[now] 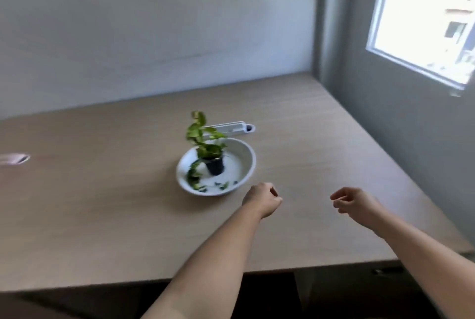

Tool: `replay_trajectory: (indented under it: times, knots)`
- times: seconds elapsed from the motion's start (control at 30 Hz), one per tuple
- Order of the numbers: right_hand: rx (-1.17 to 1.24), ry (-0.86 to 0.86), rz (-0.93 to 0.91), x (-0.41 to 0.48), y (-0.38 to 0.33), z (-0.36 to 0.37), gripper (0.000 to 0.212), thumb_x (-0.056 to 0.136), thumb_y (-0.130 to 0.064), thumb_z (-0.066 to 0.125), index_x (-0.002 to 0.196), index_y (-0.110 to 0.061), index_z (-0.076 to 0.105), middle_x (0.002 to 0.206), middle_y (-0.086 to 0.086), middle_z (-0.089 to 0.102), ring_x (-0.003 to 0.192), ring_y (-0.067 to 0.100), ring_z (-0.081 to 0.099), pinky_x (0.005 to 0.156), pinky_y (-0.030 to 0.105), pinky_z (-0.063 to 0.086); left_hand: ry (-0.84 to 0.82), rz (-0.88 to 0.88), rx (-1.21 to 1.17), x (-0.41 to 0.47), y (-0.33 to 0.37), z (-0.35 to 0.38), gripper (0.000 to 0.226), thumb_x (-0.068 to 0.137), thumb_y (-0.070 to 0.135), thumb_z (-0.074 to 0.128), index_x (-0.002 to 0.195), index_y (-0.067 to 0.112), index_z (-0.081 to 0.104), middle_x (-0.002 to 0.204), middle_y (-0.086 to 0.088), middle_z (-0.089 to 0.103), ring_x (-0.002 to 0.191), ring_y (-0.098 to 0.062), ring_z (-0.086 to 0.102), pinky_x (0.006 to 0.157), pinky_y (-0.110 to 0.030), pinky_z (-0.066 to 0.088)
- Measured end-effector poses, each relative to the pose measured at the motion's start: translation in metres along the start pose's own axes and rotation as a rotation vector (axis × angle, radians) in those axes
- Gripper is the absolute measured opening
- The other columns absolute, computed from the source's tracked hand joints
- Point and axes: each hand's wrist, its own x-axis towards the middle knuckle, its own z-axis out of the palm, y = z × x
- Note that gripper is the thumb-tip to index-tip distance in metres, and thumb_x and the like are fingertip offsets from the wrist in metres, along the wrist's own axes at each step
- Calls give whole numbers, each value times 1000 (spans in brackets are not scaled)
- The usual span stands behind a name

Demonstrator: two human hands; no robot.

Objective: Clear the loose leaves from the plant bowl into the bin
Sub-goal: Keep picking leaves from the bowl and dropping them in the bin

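Loose leaves [223, 185] lie in the near part of the white bowl [250, 164], mid-desk [102, 203], beside the small potted plant [214, 165]. Both hands hover toward the desk's near edge. The right hand [354, 203] is loosely curled and empty; the left hand [262, 201] is curled, palm hidden, so I cannot tell what it holds. 2 risks: pinching a trailing stem that is not loose, or tipping the light pot. No bin shows, so carried leaves may drop.
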Motion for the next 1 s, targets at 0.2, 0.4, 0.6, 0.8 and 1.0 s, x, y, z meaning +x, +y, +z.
replay_trajectory:
  times: [0.2,0.4,0.6,0.8,1.0]
  knots:
    - [-177,-131,-191,48,-107,107,11,81,-13,61,82,-21,67,78,-1,66,78,22,61,63,24,45,87,-157,-34,25,-120,-85,5,82,19,61,86,17,62,97,-6,65,95,-25,61,84,-30,50]
    - [-365,-174,-316,99,-167,188,21,84,-19,60,102,-23,68,110,6,61,97,25,61,85,32,48,67,-136,46,83,-188,-122,29,84,18,65,111,10,61,124,-9,57,108,-24,57,77,-22,38]
    - [-594,-281,-240,141,-181,238,50,80,-40,65,126,-28,49,124,7,48,98,26,59,85,35,50,-180,-38,291,139,-203,-114,50,79,40,71,121,22,53,128,-7,53,110,-27,56,86,-31,44]
    - [-887,-287,-411,159,-180,266,41,82,-20,61,117,-35,44,118,6,42,102,32,49,71,42,52,-133,-104,494,165,-196,-91,54,68,58,72,109,26,56,114,-2,60,107,-26,59,80,-32,45]
    - [-767,-291,-465,169,-172,265,31,78,2,54,100,-19,60,95,3,43,81,29,55,61,35,44,-2,-140,409,168,-195,-76,21,87,14,48,103,14,61,111,-8,60,104,-28,55,74,-33,41]
